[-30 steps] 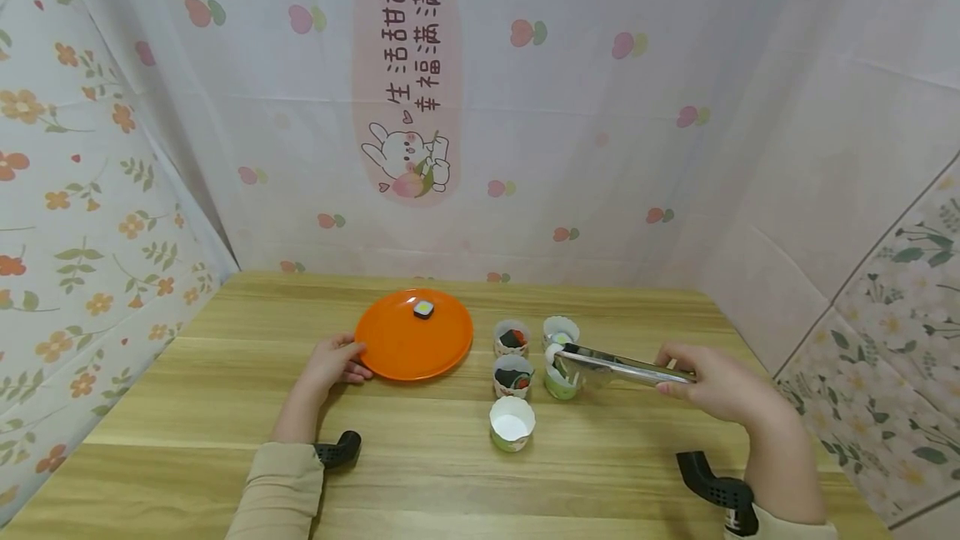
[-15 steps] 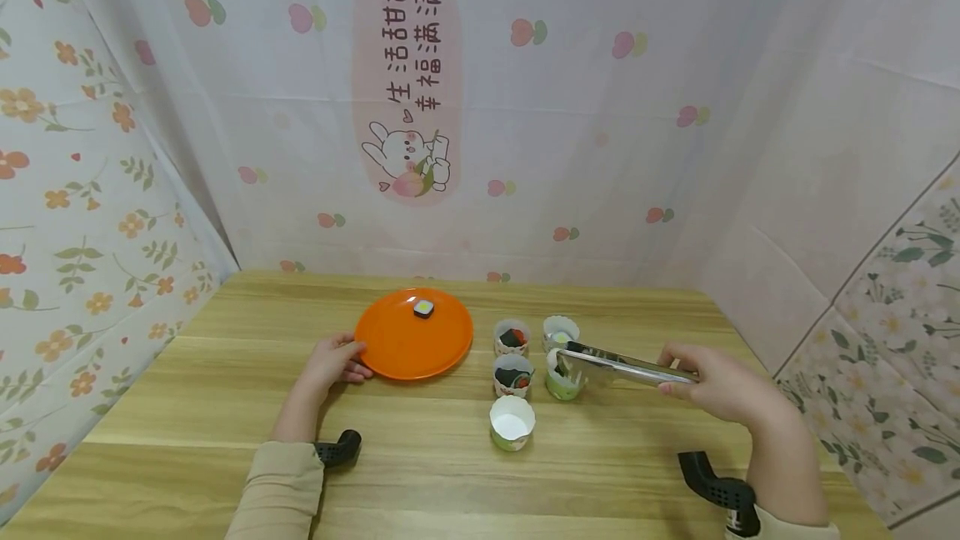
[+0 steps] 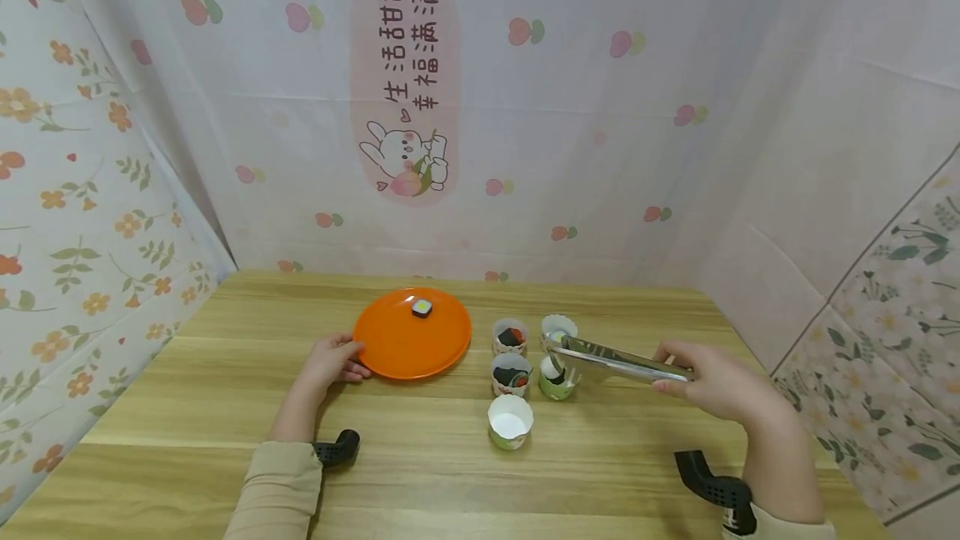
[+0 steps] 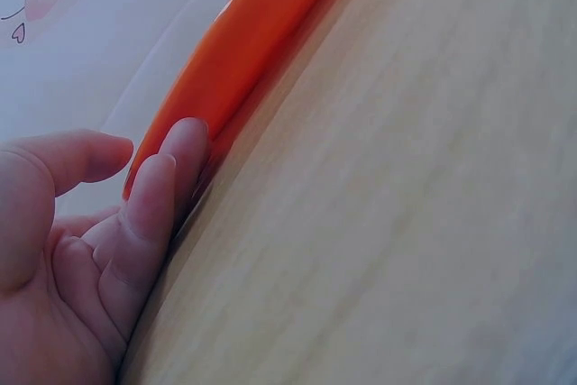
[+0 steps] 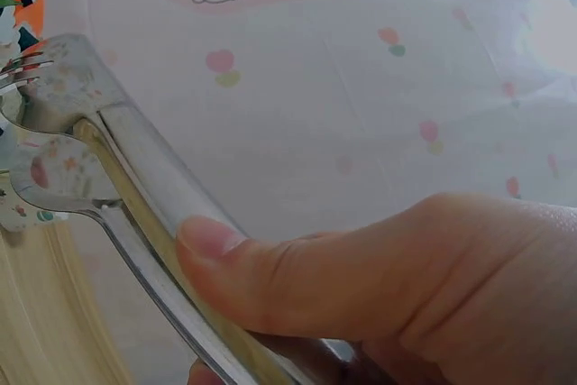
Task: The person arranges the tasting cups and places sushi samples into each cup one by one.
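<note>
My left hand (image 3: 333,359) holds the left rim of an orange plate (image 3: 393,344), thumb above and fingers below, as the left wrist view shows. A small sushi piece (image 3: 422,307) with a yellow-green centre lies near the plate's back edge. Metal tongs (image 3: 626,360) are gripped in my right hand (image 3: 708,373), thumb along one arm. The fork-like tips of the tongs (image 5: 36,69) are at a green paper cup (image 3: 557,387). In that cup a white-and-black piece (image 3: 551,368) shows. Whether the tips touch it, I cannot tell.
Left of the green cup stand two paper cups with dark-and-red pieces, a back cup (image 3: 510,347) and a middle cup (image 3: 511,386). A white-lined cup (image 3: 510,432) sits in front. Behind the tongs is another cup (image 3: 558,325). A printed curtain (image 3: 585,140) hangs behind the table.
The white piece, earlier up at the cup's rim by the tong tips, now sits lower inside the cup. That cup has shifted slightly left. My left hand stays on the plate.
</note>
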Available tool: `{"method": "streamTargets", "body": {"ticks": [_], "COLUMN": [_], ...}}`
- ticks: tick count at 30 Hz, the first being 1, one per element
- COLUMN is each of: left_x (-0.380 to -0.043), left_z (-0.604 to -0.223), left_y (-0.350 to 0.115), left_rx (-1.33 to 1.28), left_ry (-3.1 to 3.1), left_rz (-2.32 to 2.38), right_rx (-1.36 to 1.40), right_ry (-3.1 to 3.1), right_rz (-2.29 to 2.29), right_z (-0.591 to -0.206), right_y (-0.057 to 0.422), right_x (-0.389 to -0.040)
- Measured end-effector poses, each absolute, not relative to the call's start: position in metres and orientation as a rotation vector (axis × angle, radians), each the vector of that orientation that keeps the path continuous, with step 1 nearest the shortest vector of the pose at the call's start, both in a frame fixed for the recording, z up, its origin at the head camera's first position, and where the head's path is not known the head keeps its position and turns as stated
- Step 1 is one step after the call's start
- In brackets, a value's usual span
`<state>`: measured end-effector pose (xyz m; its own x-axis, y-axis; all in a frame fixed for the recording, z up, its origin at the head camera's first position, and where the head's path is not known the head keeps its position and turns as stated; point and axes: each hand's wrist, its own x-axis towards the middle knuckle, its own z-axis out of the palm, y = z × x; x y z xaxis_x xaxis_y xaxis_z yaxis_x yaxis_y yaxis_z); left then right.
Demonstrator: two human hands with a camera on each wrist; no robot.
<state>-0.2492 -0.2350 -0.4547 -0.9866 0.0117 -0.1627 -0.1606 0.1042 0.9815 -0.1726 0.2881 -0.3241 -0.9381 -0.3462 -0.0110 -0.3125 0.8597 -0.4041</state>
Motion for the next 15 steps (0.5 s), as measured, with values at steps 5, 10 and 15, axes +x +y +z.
{"method": "streamTargets", "body": {"ticks": [5, 10, 15], "left_x": [-0.249, -0.2488, -0.2495], "left_z": [-0.4544, -0.4551, -0.4557], "left_y": [-0.235, -0.2346, -0.235], "left_rx": [-0.158, -0.166, -0.163], "left_ry": [2.232, 2.231, 2.236], "left_rz": [2.018, 2.021, 2.025], "right_rx": [-0.487, -0.489, -0.484], "right_ry": [2.947, 2.954, 2.952], "right_rz": [-0.637, -0.628, -0.646], "right_z": [-0.3235, -0.3242, -0.3248], "right_y": [0.2858, 0.2829, 0.2806], "right_x": [-0.1719, -0.172, -0.1734]}}
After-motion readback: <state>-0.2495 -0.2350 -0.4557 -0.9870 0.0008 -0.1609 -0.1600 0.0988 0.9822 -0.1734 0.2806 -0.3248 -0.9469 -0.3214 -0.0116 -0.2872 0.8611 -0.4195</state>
